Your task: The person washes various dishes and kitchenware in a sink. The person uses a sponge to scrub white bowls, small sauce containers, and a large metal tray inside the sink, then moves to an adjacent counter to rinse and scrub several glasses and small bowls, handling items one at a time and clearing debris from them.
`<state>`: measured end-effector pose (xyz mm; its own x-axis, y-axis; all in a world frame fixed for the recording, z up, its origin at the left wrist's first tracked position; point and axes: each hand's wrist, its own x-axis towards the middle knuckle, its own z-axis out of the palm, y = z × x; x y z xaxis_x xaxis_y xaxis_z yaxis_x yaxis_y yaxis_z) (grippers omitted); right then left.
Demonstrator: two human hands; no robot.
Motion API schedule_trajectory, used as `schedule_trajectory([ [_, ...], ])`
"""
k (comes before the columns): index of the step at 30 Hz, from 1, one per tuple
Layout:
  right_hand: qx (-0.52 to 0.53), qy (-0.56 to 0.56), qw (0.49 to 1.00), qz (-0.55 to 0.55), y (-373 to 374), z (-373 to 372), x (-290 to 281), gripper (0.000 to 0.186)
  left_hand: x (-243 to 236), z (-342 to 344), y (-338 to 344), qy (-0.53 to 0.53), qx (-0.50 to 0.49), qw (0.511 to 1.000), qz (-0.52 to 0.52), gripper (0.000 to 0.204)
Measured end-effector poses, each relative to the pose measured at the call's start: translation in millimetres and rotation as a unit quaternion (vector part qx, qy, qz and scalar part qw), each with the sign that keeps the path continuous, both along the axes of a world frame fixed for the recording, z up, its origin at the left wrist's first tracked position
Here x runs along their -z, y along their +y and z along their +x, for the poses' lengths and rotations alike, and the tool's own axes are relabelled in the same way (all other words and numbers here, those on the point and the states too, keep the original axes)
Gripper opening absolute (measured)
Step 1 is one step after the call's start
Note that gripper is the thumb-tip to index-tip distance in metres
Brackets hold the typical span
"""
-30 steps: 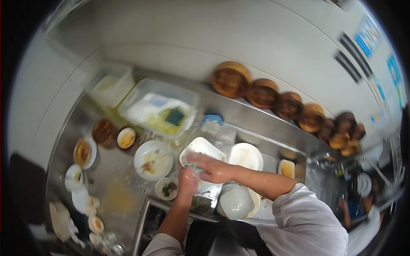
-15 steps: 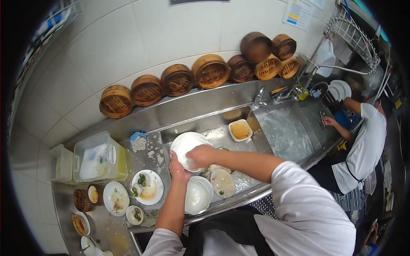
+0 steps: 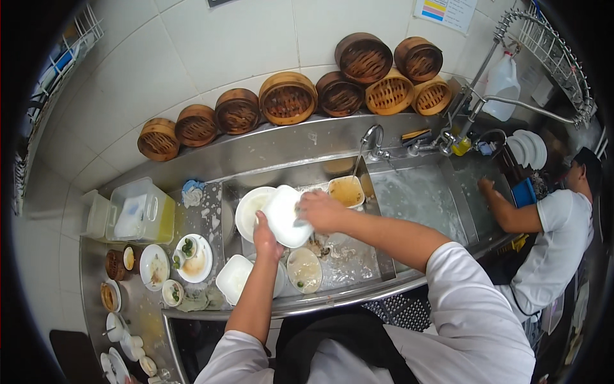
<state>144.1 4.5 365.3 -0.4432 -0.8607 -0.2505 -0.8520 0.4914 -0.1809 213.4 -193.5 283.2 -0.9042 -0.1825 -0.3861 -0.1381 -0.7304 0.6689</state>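
My left hand (image 3: pixel 265 235) grips the near left edge of a white rounded-square dish (image 3: pixel 284 230), which is tilted over a sink compartment (image 3: pixel 371 249). My right hand (image 3: pixel 320 211) presses on the dish's face, its fingers closed on a small greyish pad (image 3: pixel 299 215), partly hidden. Behind the dish is a round white bowl (image 3: pixel 248 208). A square container of yellowish liquid (image 3: pixel 346 191) sits under the running tap (image 3: pixel 374 137). Nearer me lie a round bowl with cloudy residue (image 3: pixel 304 272) and white square dishes (image 3: pixel 233 275).
Bamboo steamers (image 3: pixel 288 96) line the back ledge. Plastic tubs (image 3: pixel 141 211) and soiled dishes (image 3: pixel 153 269) crowd the left drainboard. At the right, a co-worker (image 3: pixel 550 237) reaches into a water-filled basin (image 3: pixel 416 201) beside stacked plates (image 3: pixel 531 147) and a spray hose (image 3: pixel 531 112).
The view has swung rightward from a second ago. The square dish is more tilted, with the round bowl showing behind it; my right hand has moved over its face. The co-worker's hand is lower.
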Motion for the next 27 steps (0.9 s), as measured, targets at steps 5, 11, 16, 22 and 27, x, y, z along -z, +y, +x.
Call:
schedule_trajectory([
  [5, 0.144, 0.191, 0.937, -0.256, -18, -19, 56, 0.062, -10, -7, 57, -0.041, 0.035, 0.999, -0.006, 0.062],
  [11, 0.015, -0.107, 0.985, -0.137, -12, 32, 15, 0.074, -5, -6, -19, -0.081, 0.159, 0.983, -0.054, 0.063],
  [16, -0.174, 0.038, 0.979, -0.095, 7, 46, -17, 0.056, -11, -47, -78, -0.119, 0.420, 0.898, -0.049, 0.062],
  [22, 0.081, 0.112, 0.980, -0.146, -22, 50, -4, 0.018, -36, -11, -24, -0.029, 0.223, 0.974, 0.026, 0.077],
  [27, 0.090, 0.000, 0.992, -0.083, -51, 57, -9, 0.036, -14, -19, -66, -0.059, 0.184, 0.979, -0.061, 0.069],
])
